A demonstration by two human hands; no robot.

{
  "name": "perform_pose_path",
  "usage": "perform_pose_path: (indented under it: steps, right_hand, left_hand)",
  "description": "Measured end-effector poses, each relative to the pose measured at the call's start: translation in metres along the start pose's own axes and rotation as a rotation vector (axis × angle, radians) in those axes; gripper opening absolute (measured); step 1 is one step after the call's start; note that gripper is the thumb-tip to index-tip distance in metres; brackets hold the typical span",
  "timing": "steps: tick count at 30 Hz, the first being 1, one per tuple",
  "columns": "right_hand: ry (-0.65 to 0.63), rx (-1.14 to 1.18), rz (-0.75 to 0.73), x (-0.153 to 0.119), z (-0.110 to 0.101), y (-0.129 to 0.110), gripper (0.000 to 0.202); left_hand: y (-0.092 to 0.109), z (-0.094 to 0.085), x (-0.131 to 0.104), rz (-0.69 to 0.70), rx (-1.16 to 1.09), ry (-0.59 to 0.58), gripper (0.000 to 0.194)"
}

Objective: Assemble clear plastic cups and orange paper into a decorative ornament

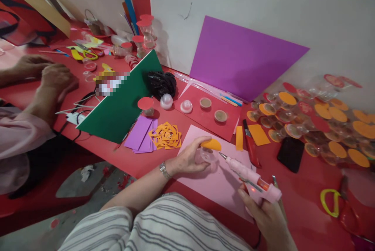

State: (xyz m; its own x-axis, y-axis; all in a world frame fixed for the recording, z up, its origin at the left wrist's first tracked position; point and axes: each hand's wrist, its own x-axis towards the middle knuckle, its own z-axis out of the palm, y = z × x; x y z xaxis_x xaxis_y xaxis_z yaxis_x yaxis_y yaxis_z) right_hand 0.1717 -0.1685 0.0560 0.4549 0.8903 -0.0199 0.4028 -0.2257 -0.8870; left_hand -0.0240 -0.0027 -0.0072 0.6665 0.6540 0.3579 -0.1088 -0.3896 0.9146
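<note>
My left hand (pixel 189 158) is closed round a small clear plastic hourglass-like piece (pixel 209 156), with an orange disc (pixel 213 144) on its upper end. In my right hand (pixel 268 214) is a pink hot glue gun (pixel 247 175), gripped by its handle. Its metal nozzle points left, close to the disc's edge; I cannot tell whether they touch. Both hands are over a pink paper sheet (pixel 202 188) on the red table (pixel 117 151). An orange strip (pixel 239 138), an orange rectangle (pixel 257 134) and a red-and-black cutter (pixel 251 143) lie beyond the glue gun.
Several hourglass-like pieces with orange and red discs (pixel 336 149) crowd the right, near a black phone (pixel 290 154) and scissors (pixel 331 203). A green board (pixel 123 102) stands at left, beside another person's hands (pixel 57 77). Two sand-filled cups (pixel 220 116) sit behind.
</note>
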Motion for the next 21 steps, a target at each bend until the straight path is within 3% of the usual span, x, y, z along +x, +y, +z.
perform_pose_path:
  steps: [8,17,21]
  right_hand:
    - [-0.013,0.018,0.013,0.0007,0.0034,-0.0071,0.014]
    - [-0.003,-0.101,-0.132,-0.0007,-0.0017,-0.0042,0.012]
    - [-0.019,-0.138,-0.126,0.0003,-0.0034,-0.0013,0.014]
  left_hand:
    - [0.0049,-0.0006,0.0003,0.026,0.006,-0.001,0.077]
    - [0.0009,0.0001,-0.0007,-0.005,-0.002,-0.003,0.079]
    - [0.0037,-0.0012,0.0001,-0.013,-0.001,-0.008,0.078]
